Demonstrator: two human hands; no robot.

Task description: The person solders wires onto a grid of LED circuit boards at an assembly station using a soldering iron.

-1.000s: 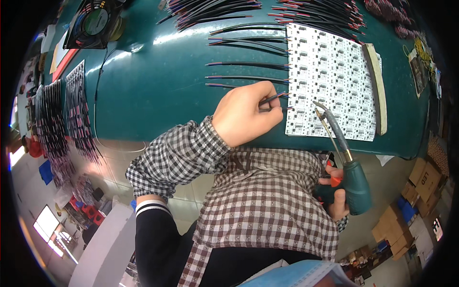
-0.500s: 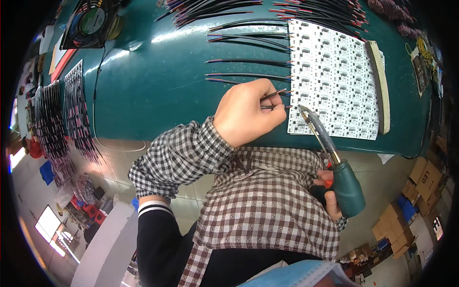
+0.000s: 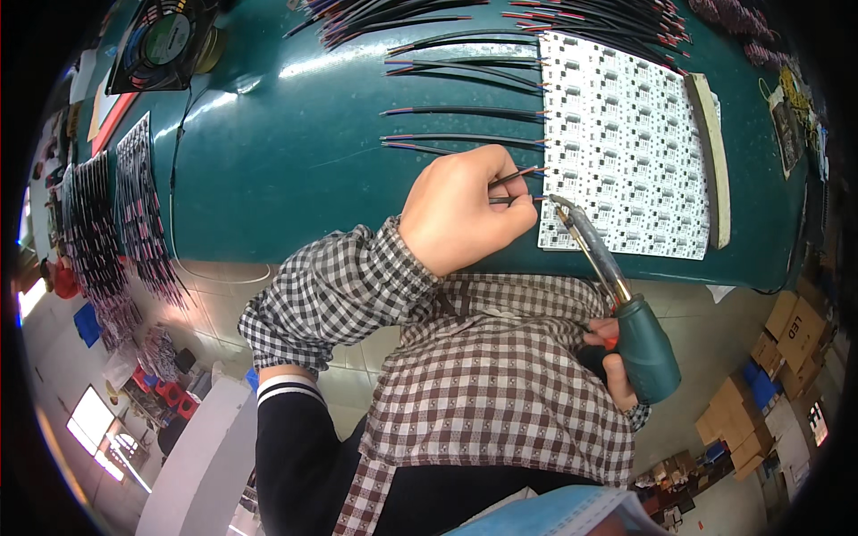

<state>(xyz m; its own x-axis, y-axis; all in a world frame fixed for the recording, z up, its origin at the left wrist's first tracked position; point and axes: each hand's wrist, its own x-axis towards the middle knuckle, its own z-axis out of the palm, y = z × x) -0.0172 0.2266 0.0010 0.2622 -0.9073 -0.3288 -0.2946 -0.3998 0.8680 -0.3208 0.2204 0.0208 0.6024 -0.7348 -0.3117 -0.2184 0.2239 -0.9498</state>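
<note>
My left hand (image 3: 469,207) is closed at the left edge of a white circuit board panel (image 3: 626,161), pinching a black cable (image 3: 505,200) by its end. A second black cable (image 3: 514,176) passes between its fingers a little higher. My right hand (image 3: 618,375) wraps around the green handle of a soldering iron (image 3: 648,353), near a red part of it. The iron's bent tip sits at the board's left edge, right beside the held cable's bare end; whether they touch is too small to tell. Several black cables (image 3: 465,112) extend leftward from that same edge.
A pale bar (image 3: 710,161) lies along the board's right edge. Loose cable bundles (image 3: 599,25) lie at the far side. A black fan (image 3: 161,40) stands far left, with finished-looking wired strips (image 3: 143,205) hanging over the left table edge. Cardboard boxes (image 3: 791,326) are at right.
The soldering iron's tip has moved slightly left and up, closer to the cable end in my left hand. My left hand has stayed almost still.
</note>
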